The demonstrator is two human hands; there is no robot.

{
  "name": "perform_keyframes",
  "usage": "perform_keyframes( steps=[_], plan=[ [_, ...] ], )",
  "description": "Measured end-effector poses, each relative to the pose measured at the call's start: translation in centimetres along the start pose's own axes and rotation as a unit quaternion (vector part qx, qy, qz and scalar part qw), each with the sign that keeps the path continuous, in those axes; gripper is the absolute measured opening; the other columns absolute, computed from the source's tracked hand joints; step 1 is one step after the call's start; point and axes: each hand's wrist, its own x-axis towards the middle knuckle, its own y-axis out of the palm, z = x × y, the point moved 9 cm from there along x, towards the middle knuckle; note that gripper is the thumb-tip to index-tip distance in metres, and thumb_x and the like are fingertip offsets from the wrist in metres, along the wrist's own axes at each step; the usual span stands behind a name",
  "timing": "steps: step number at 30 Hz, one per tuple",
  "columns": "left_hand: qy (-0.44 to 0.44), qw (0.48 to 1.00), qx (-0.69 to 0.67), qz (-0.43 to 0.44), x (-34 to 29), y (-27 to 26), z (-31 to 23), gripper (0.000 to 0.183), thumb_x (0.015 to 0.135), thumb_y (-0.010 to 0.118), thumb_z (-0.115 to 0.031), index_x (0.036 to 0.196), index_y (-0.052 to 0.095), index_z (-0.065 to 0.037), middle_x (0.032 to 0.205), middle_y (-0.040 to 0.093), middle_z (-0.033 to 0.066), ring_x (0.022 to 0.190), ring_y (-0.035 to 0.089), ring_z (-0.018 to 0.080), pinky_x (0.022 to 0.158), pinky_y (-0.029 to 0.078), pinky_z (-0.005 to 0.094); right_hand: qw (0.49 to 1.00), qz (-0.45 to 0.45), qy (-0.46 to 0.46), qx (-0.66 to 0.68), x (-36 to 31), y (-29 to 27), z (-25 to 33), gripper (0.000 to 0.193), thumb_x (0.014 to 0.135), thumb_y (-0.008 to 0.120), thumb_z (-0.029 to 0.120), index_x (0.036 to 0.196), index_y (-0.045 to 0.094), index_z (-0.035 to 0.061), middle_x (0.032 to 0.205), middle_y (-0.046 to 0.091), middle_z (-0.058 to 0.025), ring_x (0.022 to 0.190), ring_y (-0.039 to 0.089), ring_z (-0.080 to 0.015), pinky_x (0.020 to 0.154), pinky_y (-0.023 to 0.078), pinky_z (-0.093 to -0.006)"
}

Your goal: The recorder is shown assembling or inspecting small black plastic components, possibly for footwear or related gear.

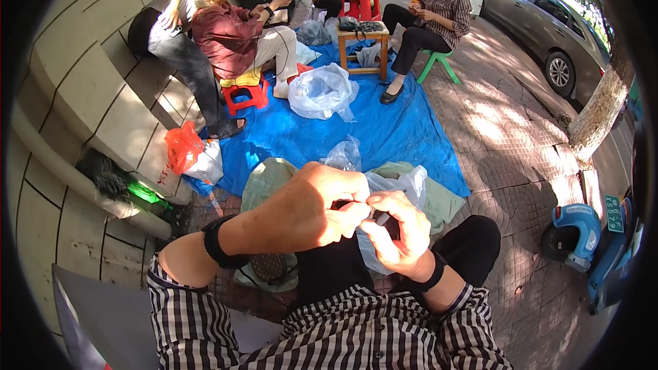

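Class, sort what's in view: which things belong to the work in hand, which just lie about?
In the work:
left hand, right hand
small dark item, partly hidden
probably the pale plastic bag nearby

Seemingly just lying about:
red bag
blue scooter
parked car

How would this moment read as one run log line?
left hand: fingertips pinched; right hand: holding small dark item, kind unclear; ahead: blue tarp

1. Held piece (pixel 375 213): dark-looking, too small for more.
2. Worker's shirt (pixel 373 336): black-and-whitish stripes; wristbands (pixel 218 241) black.
3. Ground sheet (pixel 404 133): strong blue.
4. Bag by wall (pixel 182 147): orange-red.
5. Left sitter's top (pixel 223 41): maroon.
6. Right sitter's shirt (pixel 447 10): brownish checks; low stool (pixel 439 65), green.
7. Scooter (pixel 579 223): blue.
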Motion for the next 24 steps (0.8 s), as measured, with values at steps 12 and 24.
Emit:
perform_keyframes(
  steps=[12,24],
  plan=[
    [-0.123,0.980,-0.151,0.051,-0.8,0.9,2.5,0.016,0.089,0.046,-0.008,0.078,0.054,0.000,0.059,0.057,0.0075,0.044,0.052,0.0108,0.041,0.041,0.0227,0.993,0.065,-0.030,-0.096,0.5,0.2,0.3,0.026,0.072,0.073,0.003,0.092,0.056,-0.0020,0.079,0.065,-0.0147,0.065,0.066,-0.0223,0.054,0.051,-0.0256],
    [-0.107,0.980,-0.161,0.051,-1.0,1.3,2.4,0.018,0.090,0.045,-0.009,0.076,0.053,-0.001,0.059,0.055,0.0059,0.044,0.051,0.0093,0.041,0.040,0.0212,0.977,0.110,-0.044,-0.178,0.1,0.3,0.9,0.027,0.071,0.074,0.008,0.090,0.055,-0.0005,0.075,0.062,-0.0106,0.054,0.060,-0.0186,0.045,0.047,-0.0264]
  ],
)
